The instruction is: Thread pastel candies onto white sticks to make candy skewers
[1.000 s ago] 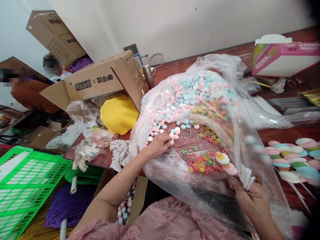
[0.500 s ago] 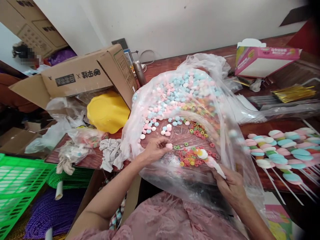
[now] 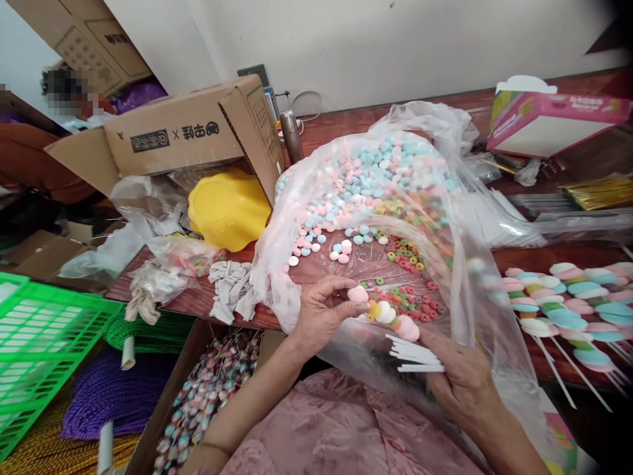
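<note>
My left hand (image 3: 325,315) pinches a pink marshmallow (image 3: 358,294) between thumb and fingers, at the end of a candy skewer. Along that skewer sit an orange-yellow piece, a white marshmallow (image 3: 386,313) and a larger pink one (image 3: 407,328). My right hand (image 3: 457,369) is closed round the lower end of the skewer and a bundle of white sticks (image 3: 414,356). Just beyond both hands, red and green ring candies (image 3: 420,306) lie on clear plastic. Farther back, a clear bag (image 3: 277,264) spreads around many pink, blue and white marshmallows (image 3: 368,170).
Finished marshmallow skewers (image 3: 576,310) lie at the right. A carton (image 3: 182,125) with a yellow scalloped container (image 3: 228,210) stands at the left. Below are a green basket (image 3: 44,356) and a box of wrapped skewers (image 3: 212,389). A person's orange clothing (image 3: 30,158) shows far left.
My left hand has brought the pink marshmallow right to the skewer's end. My right hand has turned, bringing the bundle of white sticks into sight. The view has shifted left.
</note>
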Demonstrator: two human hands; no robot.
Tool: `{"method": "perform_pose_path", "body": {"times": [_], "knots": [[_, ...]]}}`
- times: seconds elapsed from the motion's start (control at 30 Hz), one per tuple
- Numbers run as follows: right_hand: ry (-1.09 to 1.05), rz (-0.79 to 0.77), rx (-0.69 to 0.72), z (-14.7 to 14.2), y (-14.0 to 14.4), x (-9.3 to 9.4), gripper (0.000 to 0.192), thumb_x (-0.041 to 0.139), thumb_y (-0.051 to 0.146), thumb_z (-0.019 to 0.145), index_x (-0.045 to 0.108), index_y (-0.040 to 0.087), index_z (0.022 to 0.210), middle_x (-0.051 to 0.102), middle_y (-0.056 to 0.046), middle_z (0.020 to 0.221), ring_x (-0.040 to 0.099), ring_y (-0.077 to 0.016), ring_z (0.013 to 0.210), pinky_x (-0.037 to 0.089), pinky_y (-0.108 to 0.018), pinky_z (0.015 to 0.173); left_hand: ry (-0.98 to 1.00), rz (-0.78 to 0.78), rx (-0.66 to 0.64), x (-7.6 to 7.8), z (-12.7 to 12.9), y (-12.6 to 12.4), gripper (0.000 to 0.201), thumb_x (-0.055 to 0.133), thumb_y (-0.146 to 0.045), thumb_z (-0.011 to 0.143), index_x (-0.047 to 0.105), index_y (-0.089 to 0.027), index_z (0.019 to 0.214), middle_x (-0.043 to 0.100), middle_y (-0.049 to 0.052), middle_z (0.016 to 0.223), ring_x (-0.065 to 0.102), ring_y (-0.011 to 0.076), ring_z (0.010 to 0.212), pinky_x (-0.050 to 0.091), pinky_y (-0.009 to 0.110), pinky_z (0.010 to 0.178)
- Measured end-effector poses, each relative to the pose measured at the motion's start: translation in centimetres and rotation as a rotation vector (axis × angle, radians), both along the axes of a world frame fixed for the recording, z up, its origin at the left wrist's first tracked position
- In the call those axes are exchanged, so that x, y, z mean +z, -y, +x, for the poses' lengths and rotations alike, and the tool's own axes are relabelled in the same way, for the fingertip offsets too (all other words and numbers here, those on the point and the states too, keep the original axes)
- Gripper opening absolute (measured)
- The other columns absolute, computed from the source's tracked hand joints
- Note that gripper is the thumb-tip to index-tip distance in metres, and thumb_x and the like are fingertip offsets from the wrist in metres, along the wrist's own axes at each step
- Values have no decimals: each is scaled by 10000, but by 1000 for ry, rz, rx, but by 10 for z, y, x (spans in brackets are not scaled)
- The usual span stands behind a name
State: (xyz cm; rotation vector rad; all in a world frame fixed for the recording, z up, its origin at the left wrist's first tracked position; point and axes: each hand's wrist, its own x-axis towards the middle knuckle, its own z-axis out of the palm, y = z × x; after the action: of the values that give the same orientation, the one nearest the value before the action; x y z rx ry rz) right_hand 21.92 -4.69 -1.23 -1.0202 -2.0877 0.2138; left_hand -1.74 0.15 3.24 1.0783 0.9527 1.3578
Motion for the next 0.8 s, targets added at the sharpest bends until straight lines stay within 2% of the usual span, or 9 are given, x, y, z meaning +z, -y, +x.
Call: {"method": "perform_pose_path", "body": {"times": [0.13,0.27,0.37,0.47,0.57,0.67,0.8], "knots": [[65,19,-10,-2,3,4,460,442,21,847,620,179,1239,778,-92,1033,766,-202,853,593,-270,700,-138,145,48,-1,-4,3,224,899,-274,664,784,-187,836,711,22,816,649,138,770,552,235,679],[183,42,-34,-3,4,5,450,414,12,826,623,151,1200,778,-110,1018,763,-206,778,575,-276,615,-272,213,18,-3,-10,4,197,882,-284,698,797,-196,853,725,32,791,639,141,741,515,237,655],[238,64,-40,-1,3,5,439,413,19,817,629,133,1182,776,-129,1050,764,-216,778,573,-291,606,-360,193,-67,-4,-17,3,191,874,-308,711,805,-189,844,739,48,781,638,148,726,494,249,652],[260,64,-41,-3,4,5,426,410,28,817,642,132,1159,782,-119,1025,760,-214,756,571,-295,605,-356,123,-153,-5,-22,4,197,854,-349,735,807,-180,823,744,58,771,644,150,702,494,257,651],[270,39,-58,-8,7,5,441,397,26,816,660,132,1154,789,-101,983,751,-200,709,558,-285,582,-361,93,-179,-5,-23,6,165,828,-328,766,807,-173,819,743,61,769,647,144,687,495,248,636],[258,-11,-111,-16,10,5,444,393,21,804,686,130,1119,793,-85,910,746,-196,681,552,-280,571,-457,183,-132,-5,-20,10,105,800,-255,790,806,-172,856,741,61,774,648,138,681,498,235,615],[244,-64,-179,-25,14,4,432,386,18,781,708,120,1050,785,-81,827,726,-205,608,526,-292,511,-532,366,20,-9,-13,12,105,768,-196,819,792,-183,921,749,56,809,674,138,711,538,225,620]]}}
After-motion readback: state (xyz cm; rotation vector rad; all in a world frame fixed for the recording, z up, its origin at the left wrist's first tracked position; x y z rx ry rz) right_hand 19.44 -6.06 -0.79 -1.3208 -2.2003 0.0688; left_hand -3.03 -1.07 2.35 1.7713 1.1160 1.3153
